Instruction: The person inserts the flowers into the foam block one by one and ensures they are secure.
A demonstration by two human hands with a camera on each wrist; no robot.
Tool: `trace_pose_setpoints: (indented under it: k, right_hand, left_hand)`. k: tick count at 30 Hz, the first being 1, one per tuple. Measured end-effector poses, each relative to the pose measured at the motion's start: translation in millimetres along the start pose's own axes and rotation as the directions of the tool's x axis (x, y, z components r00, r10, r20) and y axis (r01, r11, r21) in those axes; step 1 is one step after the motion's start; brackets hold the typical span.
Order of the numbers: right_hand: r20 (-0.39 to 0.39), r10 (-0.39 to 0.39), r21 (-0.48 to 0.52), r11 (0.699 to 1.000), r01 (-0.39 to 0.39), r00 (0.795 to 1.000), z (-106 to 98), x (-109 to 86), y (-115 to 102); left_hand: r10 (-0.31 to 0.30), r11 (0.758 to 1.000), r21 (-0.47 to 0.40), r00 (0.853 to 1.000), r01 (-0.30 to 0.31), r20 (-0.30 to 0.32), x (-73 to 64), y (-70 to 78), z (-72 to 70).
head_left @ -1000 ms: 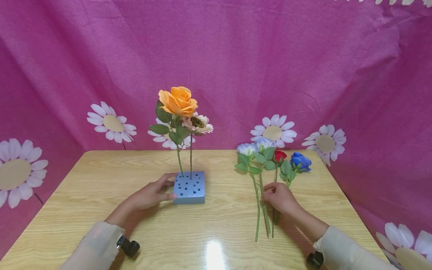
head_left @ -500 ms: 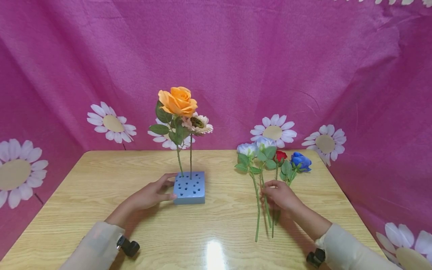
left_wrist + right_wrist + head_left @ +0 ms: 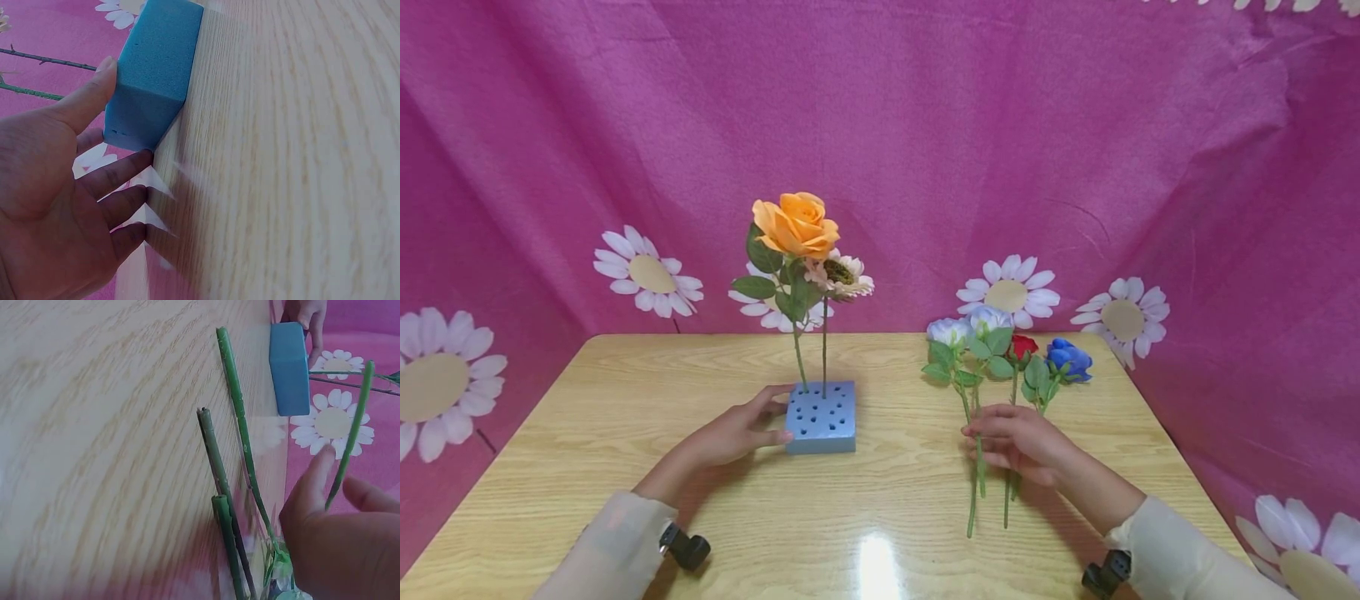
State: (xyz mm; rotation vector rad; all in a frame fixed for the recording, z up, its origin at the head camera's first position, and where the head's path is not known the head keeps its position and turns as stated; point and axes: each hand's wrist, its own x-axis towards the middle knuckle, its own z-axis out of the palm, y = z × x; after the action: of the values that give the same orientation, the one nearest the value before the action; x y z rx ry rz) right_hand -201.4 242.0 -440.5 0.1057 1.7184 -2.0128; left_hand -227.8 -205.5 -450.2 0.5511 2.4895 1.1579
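My left hand (image 3: 733, 429) holds the left side of a blue foam block (image 3: 820, 412) dotted with holes, thumb and fingers on its corners. An orange rose (image 3: 797, 227) and a pale pink daisy-like flower (image 3: 848, 277) stand upright in the block. Over on the right, my right hand (image 3: 1026, 442) pinches the green stem (image 3: 355, 434) of a pale lavender rose (image 3: 989, 318); in the right wrist view the stem rises off the table between thumb and fingers. A second pale lavender rose (image 3: 949, 332) lies just left, its stem (image 3: 972, 504) crossing near my fingers.
A red rose (image 3: 1022, 347) and a blue rose (image 3: 1069, 360) lie on the wooden table (image 3: 700, 517) to the right, their stems partly under my right hand. A pink curtain (image 3: 895, 150) printed with white daisies hangs behind the table.
My right hand has turned and drawn the pinched stem a little left and up, so its lower end now hangs beside the other lavender rose's stem. The left hand and block stay still.
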Motion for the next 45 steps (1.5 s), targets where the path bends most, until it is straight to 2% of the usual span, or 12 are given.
trace_pose_setpoints:
  k: [5, 9, 22, 35, 45]
  right_hand:
    - [0.069, 0.02, 0.026, 0.999, -0.022, 0.997, 1, 0.1, 0]
    - [0.093, 0.021, 0.034, 0.999, -0.024, 0.995, 3, 0.4, 1]
    - [0.083, 0.001, 0.06, 0.998, -0.006, 0.997, 9, -1.0, 5]
    - [0.066, -0.003, 0.034, 0.999, 0.001, 0.998, 14, -4.9, 6]
    - [0.072, -0.041, 0.025, 0.999, 0.039, 0.997, 18, -7.2, 8]
  left_hand:
    - [-0.003, 1.0, -0.005, 1.0, 0.003, 0.001, 0.2, -0.1, 0.1]
    - [-0.001, 1.0, -0.005, 1.0, 0.001, 0.002, 0.2, -0.8, 0.1]
    - [-0.005, 1.0, -0.011, 1.0, 0.005, 0.006, 1.4, -1.8, 0.2]
    - [-0.003, 1.0, -0.013, 1.0, 0.003, 0.008, 1.0, -2.9, 1.1]
    - [-0.005, 1.0, -0.008, 1.0, 0.005, 0.006, 1.0, -2.4, 1.3]
